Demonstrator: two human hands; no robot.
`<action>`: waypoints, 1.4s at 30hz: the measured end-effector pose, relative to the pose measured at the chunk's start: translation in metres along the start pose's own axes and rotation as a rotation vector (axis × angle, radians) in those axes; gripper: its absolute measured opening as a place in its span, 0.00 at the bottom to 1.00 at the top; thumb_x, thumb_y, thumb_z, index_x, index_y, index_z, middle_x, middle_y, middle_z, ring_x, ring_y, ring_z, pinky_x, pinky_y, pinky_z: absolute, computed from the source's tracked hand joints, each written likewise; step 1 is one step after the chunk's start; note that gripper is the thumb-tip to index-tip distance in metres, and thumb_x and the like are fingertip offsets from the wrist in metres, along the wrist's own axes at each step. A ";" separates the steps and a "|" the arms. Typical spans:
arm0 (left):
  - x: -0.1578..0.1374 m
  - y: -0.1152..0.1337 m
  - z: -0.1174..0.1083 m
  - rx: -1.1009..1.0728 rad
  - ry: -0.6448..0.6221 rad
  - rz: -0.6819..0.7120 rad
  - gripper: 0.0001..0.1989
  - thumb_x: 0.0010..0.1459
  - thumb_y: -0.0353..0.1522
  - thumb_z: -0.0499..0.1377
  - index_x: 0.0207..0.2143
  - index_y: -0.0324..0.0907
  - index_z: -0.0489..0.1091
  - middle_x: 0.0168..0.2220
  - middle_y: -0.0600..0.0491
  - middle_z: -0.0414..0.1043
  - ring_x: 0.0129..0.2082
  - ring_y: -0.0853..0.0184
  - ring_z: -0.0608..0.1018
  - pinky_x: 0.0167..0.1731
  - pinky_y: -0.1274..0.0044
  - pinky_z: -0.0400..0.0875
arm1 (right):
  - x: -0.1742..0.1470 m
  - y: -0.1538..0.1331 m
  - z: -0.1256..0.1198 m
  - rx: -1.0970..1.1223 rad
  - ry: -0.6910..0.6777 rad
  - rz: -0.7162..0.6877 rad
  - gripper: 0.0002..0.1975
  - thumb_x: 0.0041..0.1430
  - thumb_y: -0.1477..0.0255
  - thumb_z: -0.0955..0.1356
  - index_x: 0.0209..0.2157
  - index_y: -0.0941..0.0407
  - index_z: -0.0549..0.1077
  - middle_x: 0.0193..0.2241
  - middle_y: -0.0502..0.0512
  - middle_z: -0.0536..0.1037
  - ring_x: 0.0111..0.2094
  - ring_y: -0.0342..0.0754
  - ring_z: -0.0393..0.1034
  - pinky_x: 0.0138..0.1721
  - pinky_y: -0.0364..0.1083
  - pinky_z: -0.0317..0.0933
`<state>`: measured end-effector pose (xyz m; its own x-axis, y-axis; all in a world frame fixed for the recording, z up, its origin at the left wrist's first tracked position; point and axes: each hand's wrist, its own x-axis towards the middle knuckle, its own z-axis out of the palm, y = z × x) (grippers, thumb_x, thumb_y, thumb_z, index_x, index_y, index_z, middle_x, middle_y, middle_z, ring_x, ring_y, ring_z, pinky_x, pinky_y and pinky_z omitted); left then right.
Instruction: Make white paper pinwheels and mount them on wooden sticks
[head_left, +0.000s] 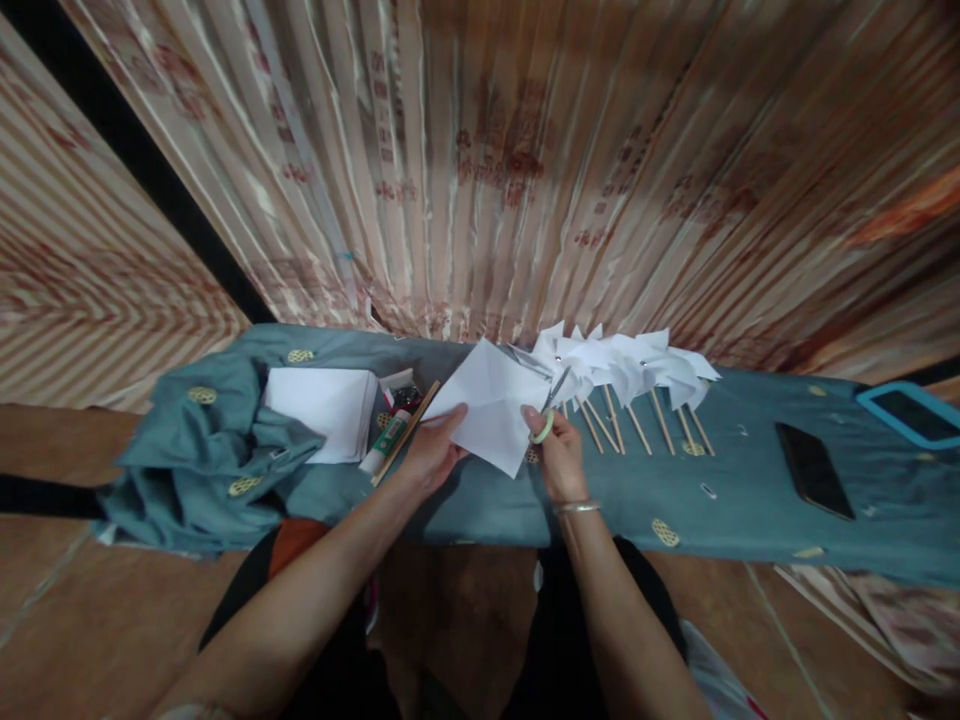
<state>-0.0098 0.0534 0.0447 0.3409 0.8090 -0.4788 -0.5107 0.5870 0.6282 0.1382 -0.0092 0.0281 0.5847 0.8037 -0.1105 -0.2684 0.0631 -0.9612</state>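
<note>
My left hand (439,450) grips the left corner of a white square of paper (491,405), its thumb on top. Faint crease lines cross the sheet, which is held up above the cloth. In my right hand (556,450) is a pair of scissors (553,400) with a pale green handle; the blades point up and away along the paper's right side. My right thumb lies close to the paper's right corner, and I cannot tell whether it presses on it. Just beyond the scissors lie several white paper pinwheels (622,362) on wooden sticks (661,422).
A stack of white paper (322,410) lies on the left, partly under bunched cloth (187,450). Beside it are a glue stick (385,442), wooden sticks (405,435) and a small packet (401,390). A black phone (814,470) and a blue-framed tablet (911,413) lie at right.
</note>
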 end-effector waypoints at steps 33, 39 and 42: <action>0.015 0.039 -0.003 -0.036 0.048 0.256 0.07 0.53 0.24 0.63 0.36 0.35 0.74 0.34 0.49 0.80 0.38 0.63 0.81 0.43 0.69 0.77 | -0.040 0.002 -0.010 -0.356 -0.659 0.259 0.29 0.46 0.47 0.72 0.41 0.56 0.75 0.27 0.52 0.78 0.26 0.43 0.68 0.28 0.42 0.61; 0.014 0.039 -0.004 -0.017 0.043 0.273 0.10 0.52 0.25 0.63 0.40 0.36 0.75 0.35 0.49 0.80 0.38 0.63 0.81 0.42 0.70 0.77 | -0.040 0.000 -0.010 -0.336 -0.669 0.291 0.28 0.46 0.49 0.73 0.41 0.56 0.75 0.26 0.50 0.77 0.26 0.42 0.68 0.29 0.42 0.62; 0.016 0.039 -0.006 -0.015 0.042 0.277 0.11 0.52 0.25 0.64 0.40 0.36 0.75 0.35 0.48 0.80 0.37 0.63 0.81 0.42 0.70 0.77 | -0.041 -0.001 -0.009 -0.317 -0.661 0.310 0.28 0.44 0.49 0.74 0.40 0.56 0.75 0.25 0.49 0.76 0.25 0.41 0.68 0.28 0.42 0.62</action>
<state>-0.0288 0.0889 0.0580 0.1537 0.9366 -0.3150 -0.5913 0.3426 0.7301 0.1211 -0.0476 0.0316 -0.0834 0.9479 -0.3076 -0.0557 -0.3126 -0.9482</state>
